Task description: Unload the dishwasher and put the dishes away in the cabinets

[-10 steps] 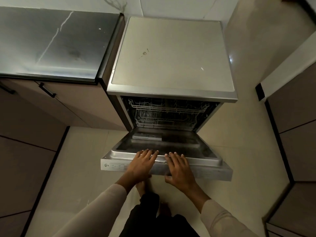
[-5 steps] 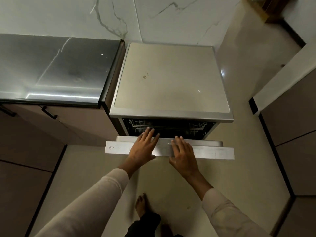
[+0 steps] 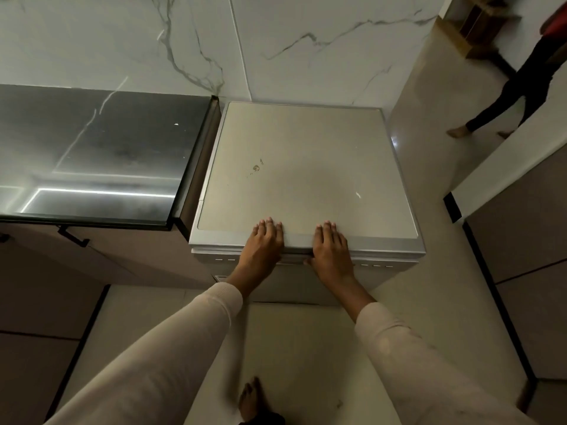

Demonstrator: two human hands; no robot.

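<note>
Two hands — left hand (image 3: 266, 244), right hand (image 3: 332, 247) — lie straight-fingered, holding nothing, on the closed dishwasher (image 3: 306, 167), contents hidden.

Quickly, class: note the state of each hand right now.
Left hand: open, fingers straight, flat on the dishwasher at its top front edge.
Right hand: open, fingers straight, flat on the same edge.

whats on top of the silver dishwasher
The left hand and right hand lie flat over the front edge of the silver dishwasher, plus a small brown smudge and a white fleck. Its inside is hidden behind the closed door.
</note>
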